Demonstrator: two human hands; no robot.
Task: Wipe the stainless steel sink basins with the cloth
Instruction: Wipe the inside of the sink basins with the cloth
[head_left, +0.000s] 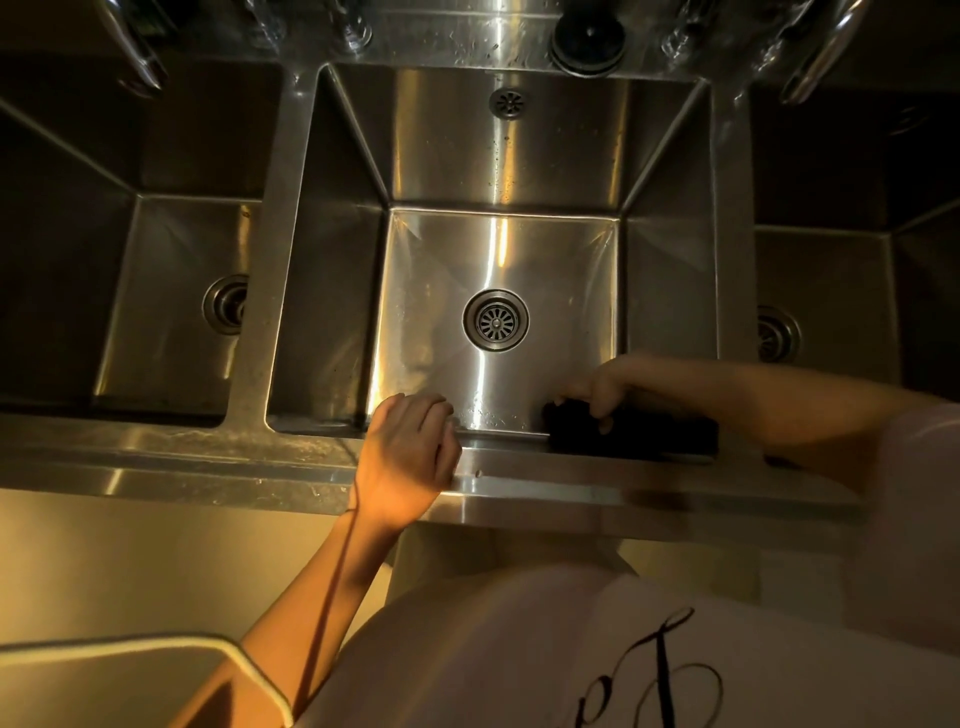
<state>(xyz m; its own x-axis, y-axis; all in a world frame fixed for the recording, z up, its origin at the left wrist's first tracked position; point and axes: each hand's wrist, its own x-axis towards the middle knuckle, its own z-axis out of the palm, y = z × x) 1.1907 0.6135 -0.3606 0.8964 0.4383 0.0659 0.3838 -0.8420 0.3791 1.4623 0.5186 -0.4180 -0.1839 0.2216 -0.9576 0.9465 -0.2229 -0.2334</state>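
Dark cloth (631, 428) partly hidden under right hand (597, 387); side basins cropped.

Sink basin (498, 249) brushed stainless steel, glossy, water-spotted; cloth (649, 431) dark, matt; drain (496, 320) metal.

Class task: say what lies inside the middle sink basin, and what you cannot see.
Inside the middle basin: a drain and a dark cloth held by the right hand. The floor beneath it is hidden.

Steel sink (322, 467), dark cloth (631, 428) against middle basin's near wall.
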